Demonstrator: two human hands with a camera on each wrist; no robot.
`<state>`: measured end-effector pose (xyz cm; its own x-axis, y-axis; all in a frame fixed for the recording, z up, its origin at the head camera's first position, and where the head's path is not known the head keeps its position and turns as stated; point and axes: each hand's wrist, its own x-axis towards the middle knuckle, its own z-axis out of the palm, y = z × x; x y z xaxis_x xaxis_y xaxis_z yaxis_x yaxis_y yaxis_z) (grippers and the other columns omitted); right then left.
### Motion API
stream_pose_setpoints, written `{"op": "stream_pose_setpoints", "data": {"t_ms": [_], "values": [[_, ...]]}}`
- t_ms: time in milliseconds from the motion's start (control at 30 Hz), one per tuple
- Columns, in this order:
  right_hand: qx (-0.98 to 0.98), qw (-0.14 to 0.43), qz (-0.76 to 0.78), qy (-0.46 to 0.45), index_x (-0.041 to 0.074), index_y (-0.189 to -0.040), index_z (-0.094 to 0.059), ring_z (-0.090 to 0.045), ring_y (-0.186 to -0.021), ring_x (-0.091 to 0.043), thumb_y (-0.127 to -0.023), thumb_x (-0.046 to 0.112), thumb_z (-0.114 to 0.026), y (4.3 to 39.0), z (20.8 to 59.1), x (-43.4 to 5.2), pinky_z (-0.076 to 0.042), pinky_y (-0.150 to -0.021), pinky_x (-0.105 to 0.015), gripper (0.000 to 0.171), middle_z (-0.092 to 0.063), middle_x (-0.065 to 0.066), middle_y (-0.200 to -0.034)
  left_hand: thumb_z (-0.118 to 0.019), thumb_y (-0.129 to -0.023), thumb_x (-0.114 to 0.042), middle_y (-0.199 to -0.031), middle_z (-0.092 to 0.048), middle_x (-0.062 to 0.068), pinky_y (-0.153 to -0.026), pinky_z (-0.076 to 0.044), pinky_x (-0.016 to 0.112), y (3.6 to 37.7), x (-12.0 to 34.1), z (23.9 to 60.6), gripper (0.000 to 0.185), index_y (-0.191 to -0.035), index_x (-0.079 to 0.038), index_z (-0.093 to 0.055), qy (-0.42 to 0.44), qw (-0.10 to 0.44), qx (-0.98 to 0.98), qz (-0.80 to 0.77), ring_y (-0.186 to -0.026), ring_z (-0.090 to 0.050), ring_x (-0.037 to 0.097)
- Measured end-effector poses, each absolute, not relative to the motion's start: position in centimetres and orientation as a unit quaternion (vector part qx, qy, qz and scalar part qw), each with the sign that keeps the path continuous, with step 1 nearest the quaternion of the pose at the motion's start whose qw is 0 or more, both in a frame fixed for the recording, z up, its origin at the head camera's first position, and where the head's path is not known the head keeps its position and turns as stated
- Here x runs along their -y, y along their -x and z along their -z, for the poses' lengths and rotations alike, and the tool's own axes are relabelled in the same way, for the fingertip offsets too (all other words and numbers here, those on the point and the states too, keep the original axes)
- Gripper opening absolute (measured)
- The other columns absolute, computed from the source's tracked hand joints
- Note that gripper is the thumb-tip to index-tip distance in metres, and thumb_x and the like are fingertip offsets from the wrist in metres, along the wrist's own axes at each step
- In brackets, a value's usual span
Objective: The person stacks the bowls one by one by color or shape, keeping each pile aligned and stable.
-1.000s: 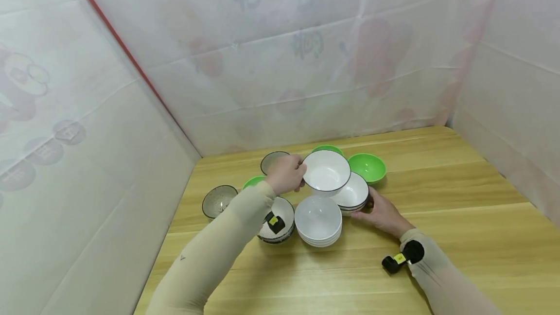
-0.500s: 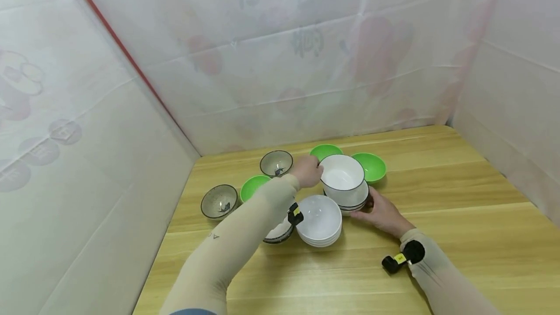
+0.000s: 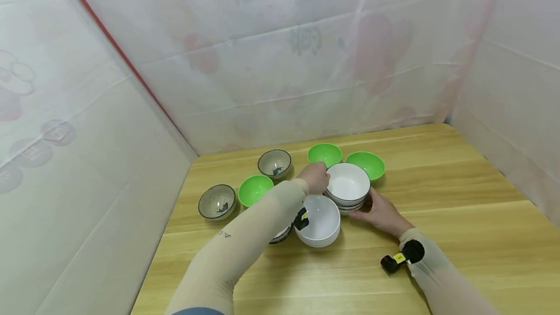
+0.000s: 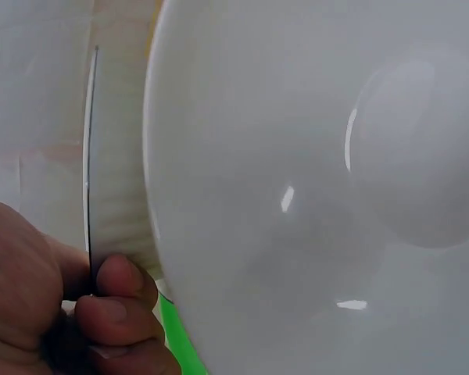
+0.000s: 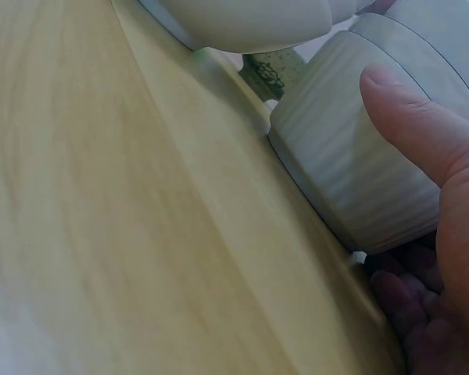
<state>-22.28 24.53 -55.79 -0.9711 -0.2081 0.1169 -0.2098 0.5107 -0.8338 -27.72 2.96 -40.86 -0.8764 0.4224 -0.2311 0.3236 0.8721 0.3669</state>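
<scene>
A: Left hand is at the rim of the top bowl, thumb and fingers pinching its near-left edge.

B: And that bowl sits nested on the black-rimmed stack, mid-bench, just in front of two green bowls.

A: Right hand is on the stack's right side, thumb straight against the ribbed wall, the fingers low at the base. From the wrist view I'd say it cups rather than grips, though the fingertips are mostly hidden.

B: Just beside the stack, nearer the person, a pile of plain white bowls, touching or nearly so.

A: The left sleeve covers most of a patterned bowl to the left of that pile.

B: Further left, a third green bowl, with two speckled grey bowls either side of it, one toward the back corner.

A: White sheeting walls the bench on three sides.
</scene>
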Motion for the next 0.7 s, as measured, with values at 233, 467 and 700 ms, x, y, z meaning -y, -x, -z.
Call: {"op": "stream_pose_setpoints", "data": {"t_ms": [233, 467, 700], "values": [[0.87, -0.002, -0.48, -0.116, 0.012, -0.149, -0.027, -0.046, -0.123, -0.032, -0.073, 0.047, -0.081, 22.0, 55.8, -24.5, -0.035, -0.101, -0.054, 0.099, -0.047, -0.015, -0.139, -0.044, -0.103, -0.025, -0.09, -0.057, 0.005, -0.069, -0.049, 0.026, 27.3, -3.2, 41.2, 0.04, -0.132, 0.002, -0.042, -0.169, 0.157, -0.963, -0.143, -0.079, -0.056, 0.016], [0.868, 0.007, -0.481, -0.124, 0.01, -0.147, -0.03, -0.052, -0.113, -0.029, -0.072, 0.046, -0.082, 21.8, 55.5, -24.2, -0.04, -0.096, -0.051, 0.098, -0.052, -0.014, -0.133, -0.045, -0.102, -0.027, -0.088, -0.058, 0.006, -0.067, -0.048, 0.027, 27.1, -3.2, 41.9, 0.039, -0.13, 0.001, -0.041, -0.146, 0.157, -0.968, -0.13, -0.077, -0.056, 0.017], [0.87, 0.001, -0.479, -0.118, 0.01, -0.147, -0.029, -0.053, -0.113, -0.029, -0.072, 0.049, -0.081, 21.7, 55.8, -24.2, -0.04, -0.096, -0.051, 0.1, -0.051, -0.014, -0.134, -0.045, -0.102, -0.028, -0.088, -0.059, 0.006, -0.067, -0.047, 0.027, 26.8, -3.4, 42.3, 0.036, -0.126, -0.002, -0.043, -0.142, 0.142, -0.973, -0.109, -0.077, -0.056, 0.016]]}}
